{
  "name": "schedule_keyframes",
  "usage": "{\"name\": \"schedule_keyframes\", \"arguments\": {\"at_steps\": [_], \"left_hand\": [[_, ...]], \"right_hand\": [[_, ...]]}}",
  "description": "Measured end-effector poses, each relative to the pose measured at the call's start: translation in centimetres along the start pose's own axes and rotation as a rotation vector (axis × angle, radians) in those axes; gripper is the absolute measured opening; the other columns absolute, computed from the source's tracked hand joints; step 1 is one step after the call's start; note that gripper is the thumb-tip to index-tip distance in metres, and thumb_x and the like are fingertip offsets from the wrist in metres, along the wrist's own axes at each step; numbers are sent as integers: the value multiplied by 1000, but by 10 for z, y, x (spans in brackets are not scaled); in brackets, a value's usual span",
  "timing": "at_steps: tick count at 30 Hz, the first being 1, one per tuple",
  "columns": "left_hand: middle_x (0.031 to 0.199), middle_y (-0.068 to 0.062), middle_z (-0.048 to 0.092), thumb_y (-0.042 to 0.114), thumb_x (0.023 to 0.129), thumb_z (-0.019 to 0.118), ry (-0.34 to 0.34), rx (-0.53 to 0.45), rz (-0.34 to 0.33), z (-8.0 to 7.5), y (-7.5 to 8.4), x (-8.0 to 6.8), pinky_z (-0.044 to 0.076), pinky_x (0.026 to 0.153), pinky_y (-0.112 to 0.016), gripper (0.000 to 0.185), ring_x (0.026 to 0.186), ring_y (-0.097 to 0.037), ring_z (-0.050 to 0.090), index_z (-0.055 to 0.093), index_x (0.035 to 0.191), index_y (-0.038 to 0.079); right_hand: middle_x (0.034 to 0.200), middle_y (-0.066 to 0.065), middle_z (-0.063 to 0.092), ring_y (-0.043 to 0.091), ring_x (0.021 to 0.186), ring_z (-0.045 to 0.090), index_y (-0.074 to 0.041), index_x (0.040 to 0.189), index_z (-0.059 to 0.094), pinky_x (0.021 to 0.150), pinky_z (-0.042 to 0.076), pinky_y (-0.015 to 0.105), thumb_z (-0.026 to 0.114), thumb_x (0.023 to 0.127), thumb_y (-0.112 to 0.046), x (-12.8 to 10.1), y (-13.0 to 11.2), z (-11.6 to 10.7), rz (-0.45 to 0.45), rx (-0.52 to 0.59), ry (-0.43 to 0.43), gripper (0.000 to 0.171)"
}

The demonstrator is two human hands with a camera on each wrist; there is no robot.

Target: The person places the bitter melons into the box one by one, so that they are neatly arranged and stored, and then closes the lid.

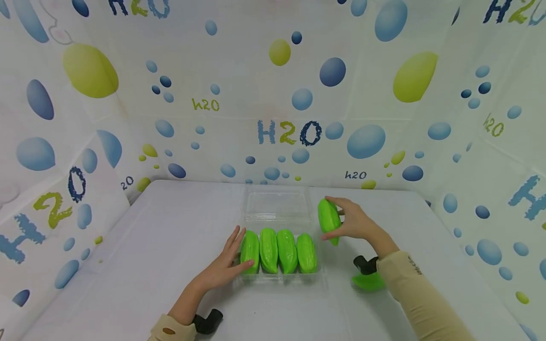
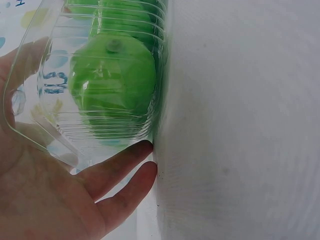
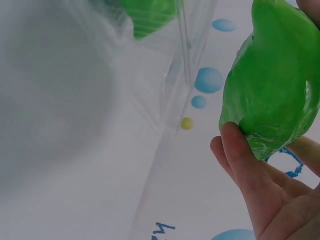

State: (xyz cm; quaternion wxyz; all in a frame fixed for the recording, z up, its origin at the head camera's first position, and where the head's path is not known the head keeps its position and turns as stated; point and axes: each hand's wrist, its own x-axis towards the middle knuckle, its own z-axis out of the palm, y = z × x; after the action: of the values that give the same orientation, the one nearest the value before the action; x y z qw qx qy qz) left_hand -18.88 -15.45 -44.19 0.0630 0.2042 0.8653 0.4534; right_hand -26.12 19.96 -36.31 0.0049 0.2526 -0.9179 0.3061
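Head view shows a green fruit (image 1: 328, 216) pinched in the right grip (image 1: 358, 221).

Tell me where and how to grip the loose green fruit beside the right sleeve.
Pinch the loose green fruit at mid-length, probably from above, across its near and far sides: it lies lengthwise left to right, partly hidden behind the black wrist camera.

Screened-off work nook, H2O-print curtain (image 1: 239, 61) on three sides, white table (image 1: 170, 232)
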Motion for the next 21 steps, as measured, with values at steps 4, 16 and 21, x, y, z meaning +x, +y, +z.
{"name": "schedule_keyframes", "arguments": {"at_steps": [4,16,21], "left_hand": [[151,-11,-11,33,90,58,2,-10,5,0,0,0,27,100,-56,83,137,-36,2,1,148,19],[151,-12,-11,33,90,58,-1,-14,1,0,-1,1,28,99,-56,82,137,-37,3,1,148,19],[151,-12,-11,33,90,58,0,-3,2,0,-1,1,26,99,-58,82,137,-36,1,1,148,19]], "right_hand": [[139,19,35,40,108,52,-5,141,33,86,46,47,84,58,-44,1,-5,3,22,10,-2,105],[140,18,35,38,109,51,-6,141,33,86,46,46,83,58,-46,7,-21,21,12,57,-12,105],[139,18,36,37,109,51,-4,141,33,86,47,44,83,59,-45,10,-30,30,-1,61,-11,105]]}}
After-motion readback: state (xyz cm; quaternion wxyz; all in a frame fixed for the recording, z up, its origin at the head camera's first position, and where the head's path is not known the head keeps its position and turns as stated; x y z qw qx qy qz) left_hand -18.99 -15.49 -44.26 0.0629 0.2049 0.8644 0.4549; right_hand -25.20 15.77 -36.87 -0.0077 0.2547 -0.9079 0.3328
